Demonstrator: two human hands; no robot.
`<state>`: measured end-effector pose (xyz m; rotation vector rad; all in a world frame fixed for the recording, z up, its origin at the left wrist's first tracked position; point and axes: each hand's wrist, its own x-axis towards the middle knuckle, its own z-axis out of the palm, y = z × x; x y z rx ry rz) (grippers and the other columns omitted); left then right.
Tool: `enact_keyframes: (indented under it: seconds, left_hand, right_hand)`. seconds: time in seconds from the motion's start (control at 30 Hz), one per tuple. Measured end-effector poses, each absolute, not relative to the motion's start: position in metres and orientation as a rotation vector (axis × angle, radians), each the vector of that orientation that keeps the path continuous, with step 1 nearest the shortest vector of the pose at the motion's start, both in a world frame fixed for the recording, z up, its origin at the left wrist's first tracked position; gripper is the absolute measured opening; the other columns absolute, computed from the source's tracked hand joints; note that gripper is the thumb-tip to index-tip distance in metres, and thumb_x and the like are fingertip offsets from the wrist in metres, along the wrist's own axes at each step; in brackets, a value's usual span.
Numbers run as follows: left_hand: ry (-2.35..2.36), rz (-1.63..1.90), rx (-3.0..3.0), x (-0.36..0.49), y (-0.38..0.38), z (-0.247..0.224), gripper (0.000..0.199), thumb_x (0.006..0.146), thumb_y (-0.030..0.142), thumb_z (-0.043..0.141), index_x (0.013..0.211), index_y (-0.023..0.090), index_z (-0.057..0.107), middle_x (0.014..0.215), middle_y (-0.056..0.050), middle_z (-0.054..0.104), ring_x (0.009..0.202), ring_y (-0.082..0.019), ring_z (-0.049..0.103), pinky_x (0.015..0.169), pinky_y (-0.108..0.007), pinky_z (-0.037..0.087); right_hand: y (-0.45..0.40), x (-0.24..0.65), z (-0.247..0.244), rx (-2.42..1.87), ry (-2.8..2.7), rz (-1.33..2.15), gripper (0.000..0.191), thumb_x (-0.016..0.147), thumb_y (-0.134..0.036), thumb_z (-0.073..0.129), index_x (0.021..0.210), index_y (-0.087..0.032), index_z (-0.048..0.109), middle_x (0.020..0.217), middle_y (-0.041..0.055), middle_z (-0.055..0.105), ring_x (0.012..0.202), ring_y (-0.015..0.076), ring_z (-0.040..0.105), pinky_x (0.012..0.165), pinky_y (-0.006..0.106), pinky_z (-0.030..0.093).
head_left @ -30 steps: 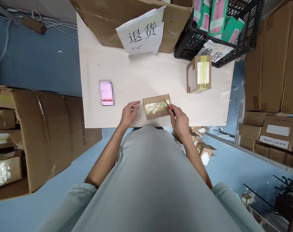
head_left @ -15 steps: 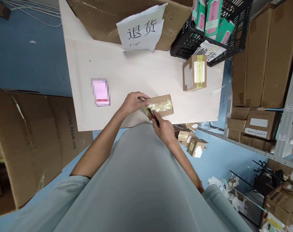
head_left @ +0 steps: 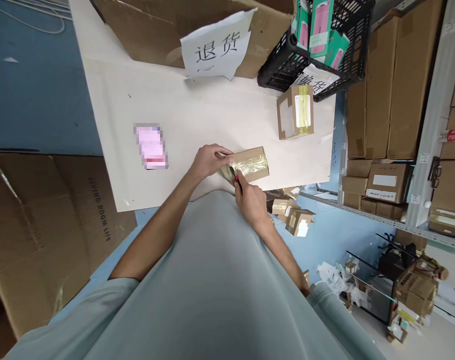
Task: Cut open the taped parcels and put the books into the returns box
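Observation:
A small cardboard box with shiny yellowish packing tape over its top lies at the front edge of the white table. My left hand grips its left end, thumb and fingers closed at the corner. In my right hand is a black and red utility knife, the fingers wrapped round its handle. Its tip meets the taped top near the left end of the box, close to my left fingertips. How far the blade reaches into the tape cannot be made out.
Another taped box stands to the right, by a black crate of green and pink packages. A large carton with a paper sign fills the back. A blurred pink item lies left. Opened boxes sit below the table's right edge.
The view has turned slightly, shifting the surroundings. The knife stands a little steeper on the box, and my right hand has moved slightly. My left hand keeps its grip.

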<state>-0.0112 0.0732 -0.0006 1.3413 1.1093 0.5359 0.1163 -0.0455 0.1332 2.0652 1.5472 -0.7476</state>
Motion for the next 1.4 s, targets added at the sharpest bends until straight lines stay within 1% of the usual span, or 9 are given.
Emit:
enact_keyframes:
  seconds: [0.13,0.33,0.43,0.7,0.8,0.9,1.1,1.23,1.4]
  left_hand:
    - [1.117,0.537,1.318,-0.010,0.073,0.000,0.030,0.077,0.043,0.088,0.102,0.025,0.089,0.113,-0.006,0.085,0.093,-0.025,0.077,0.092,-0.036,0.060]
    - [1.184,0.568,1.199,-0.009,0.073,0.000,0.029,0.074,0.041,0.091,0.098,0.025,0.090,0.110,-0.005,0.086,0.094,-0.025,0.077,0.088,-0.034,0.060]
    - [1.200,0.574,1.171,-0.007,0.069,0.001,0.028,0.072,0.039,0.092,0.095,0.026,0.090,0.105,-0.005,0.087,0.092,-0.024,0.077,0.085,-0.034,0.060]
    - [1.294,0.643,1.211,-0.001,0.060,0.002,0.016,0.080,0.032,0.085,0.094,0.026,0.090,0.105,-0.003,0.087,0.087,-0.022,0.077,0.084,-0.035,0.061]
    - [1.303,0.661,1.230,0.001,0.058,0.003,0.015,0.083,0.032,0.083,0.094,0.025,0.090,0.106,-0.003,0.086,0.088,-0.022,0.077,0.086,-0.035,0.062]
    - [1.320,0.676,1.253,0.003,0.056,0.004,0.014,0.084,0.031,0.082,0.094,0.026,0.090,0.106,-0.003,0.086,0.090,-0.022,0.077,0.089,-0.036,0.063]
    - [1.369,0.677,1.309,0.001,0.053,0.003,0.017,0.088,0.034,0.080,0.100,0.025,0.088,0.110,-0.004,0.085,0.091,-0.022,0.077,0.092,-0.037,0.064]
    - [1.389,0.681,1.506,0.011,0.045,0.016,0.025,0.094,0.029,0.073,0.115,0.024,0.084,0.120,-0.008,0.081,0.107,-0.026,0.074,0.101,-0.045,0.064]
    - [1.189,0.738,1.928,0.067,0.028,0.034,0.027,0.105,0.026,0.059,0.122,0.027,0.080,0.135,-0.009,0.074,0.143,-0.034,0.059,0.123,-0.060,0.050]
  right_hand:
    - [-0.036,0.108,0.138,2.048,1.502,-0.720,0.058,0.120,-0.032,0.030,0.176,-0.023,0.034,0.116,0.0150,0.083,0.106,0.0310,0.081,0.094,0.039,0.056]
    - [-0.019,0.087,0.140,2.001,1.492,-0.692,0.063,0.111,-0.009,0.036,0.174,-0.012,0.034,0.118,0.0212,0.082,0.112,0.0279,0.081,0.094,0.036,0.059]
    - [-0.018,0.084,0.144,1.953,1.490,-0.693,0.059,0.109,-0.005,0.037,0.167,-0.010,0.044,0.116,0.0217,0.081,0.114,0.0267,0.081,0.094,0.034,0.060]
    - [-0.030,0.097,0.144,1.952,1.497,-0.759,0.048,0.114,-0.014,0.033,0.158,-0.013,0.054,0.115,0.0193,0.082,0.112,0.0278,0.081,0.092,0.036,0.060]
    - [-0.039,0.101,0.141,1.890,1.491,-0.807,0.043,0.111,-0.009,0.038,0.144,-0.014,0.064,0.117,0.0195,0.082,0.112,0.0268,0.081,0.091,0.033,0.060]
    - [-0.048,0.105,0.137,1.862,1.517,-0.833,0.044,0.109,-0.007,0.040,0.145,-0.015,0.063,0.118,0.0188,0.082,0.111,0.0261,0.081,0.089,0.033,0.059]
    - [-0.059,0.136,0.156,1.960,1.619,-0.869,0.046,0.118,-0.034,0.037,0.161,-0.027,0.054,0.109,0.0119,0.084,0.099,0.0286,0.081,0.082,0.033,0.056]
    - [-0.058,0.183,0.161,2.276,1.520,-0.789,0.048,0.119,-0.038,0.037,0.164,-0.028,0.050,0.107,0.0086,0.084,0.096,0.0283,0.080,0.082,0.032,0.052]
    - [-0.053,0.233,0.150,2.461,1.383,-0.735,0.043,0.118,-0.039,0.038,0.154,-0.023,0.057,0.098,0.0075,0.083,0.090,0.0278,0.078,0.083,0.031,0.050]
